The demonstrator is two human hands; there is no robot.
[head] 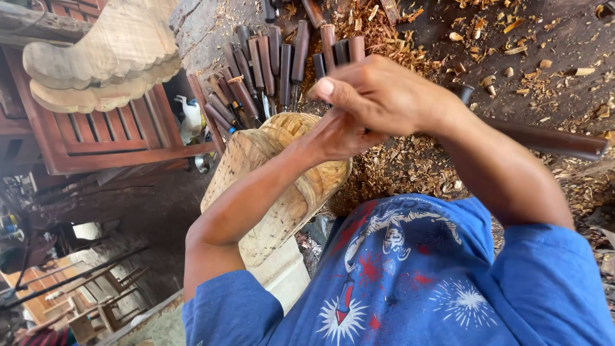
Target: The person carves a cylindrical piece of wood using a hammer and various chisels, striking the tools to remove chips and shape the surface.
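Shavings (410, 160) underlie right hand (378, 93) clasping left hand (339, 134).

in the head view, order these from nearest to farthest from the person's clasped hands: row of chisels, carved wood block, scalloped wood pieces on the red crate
From the clasped hands:
1. carved wood block, directly under them, touching or nearly so.
2. row of chisels, just beyond, to the picture's left.
3. scalloped wood pieces, far left on the red crate.

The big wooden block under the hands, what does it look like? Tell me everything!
The wooden block is pale, rough-carved wood, thick and curved, with chisel marks all over and a scooped, ridged top end. It lies tilted across the worker's lap area, beside a row of dark-handled chisels. The left hand rests on its upper end, and wood chips lie around it.
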